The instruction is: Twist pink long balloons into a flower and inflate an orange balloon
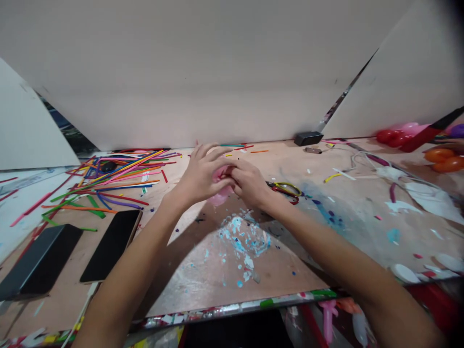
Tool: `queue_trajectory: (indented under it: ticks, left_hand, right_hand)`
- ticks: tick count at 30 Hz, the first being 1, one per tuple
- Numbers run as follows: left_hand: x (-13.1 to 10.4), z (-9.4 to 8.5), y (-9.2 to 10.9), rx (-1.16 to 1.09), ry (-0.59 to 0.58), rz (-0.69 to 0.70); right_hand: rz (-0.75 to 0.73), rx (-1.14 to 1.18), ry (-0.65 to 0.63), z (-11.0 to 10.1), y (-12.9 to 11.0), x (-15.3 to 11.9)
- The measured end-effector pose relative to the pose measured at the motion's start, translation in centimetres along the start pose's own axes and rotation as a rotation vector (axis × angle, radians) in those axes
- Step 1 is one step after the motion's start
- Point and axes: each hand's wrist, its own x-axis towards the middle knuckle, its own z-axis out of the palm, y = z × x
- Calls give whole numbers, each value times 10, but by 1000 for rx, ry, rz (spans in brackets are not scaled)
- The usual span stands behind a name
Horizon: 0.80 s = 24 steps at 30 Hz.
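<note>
Above the middle of the table, my two hands meet around a small pink balloon point(220, 197), partly covered by the fingers. My left hand point(203, 173) curls over it from the left, upper fingers arched and thumb reaching toward the other hand. From the right, my right hand point(250, 181) pinches at the balloon, fingertips closed together; the exact spot of the pinch is hidden. Just beyond the right wrist lie scissors point(288, 189) with yellow and red handles.
Uninflated long balloons point(126, 169) in many colours lie spread at left. A phone point(113, 246) and a dark box point(39, 261) are nearer me. A black box point(308, 138) stands by the white board point(217, 72). Red balloons point(393, 137) and orange balloons point(444, 159) are far right.
</note>
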Motion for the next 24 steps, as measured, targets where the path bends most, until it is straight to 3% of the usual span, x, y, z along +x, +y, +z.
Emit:
queue_trajectory:
  ticks: [2,7,19,24]
  left_hand:
    - [-2,1,-3,58,-64,-13]
    - [-5,6,-12,110,-70,-82]
    - [-2,6,1,229,-41,-107]
    - [-1,7,2,167,-4,-114]
  right_hand:
    - [45,98,58,2,1,-1]
    - [130,303,157,-5,0,-2]
    - [248,442,262,-16,-3,-3]
    - [124,329,250,-20,-6,-2]
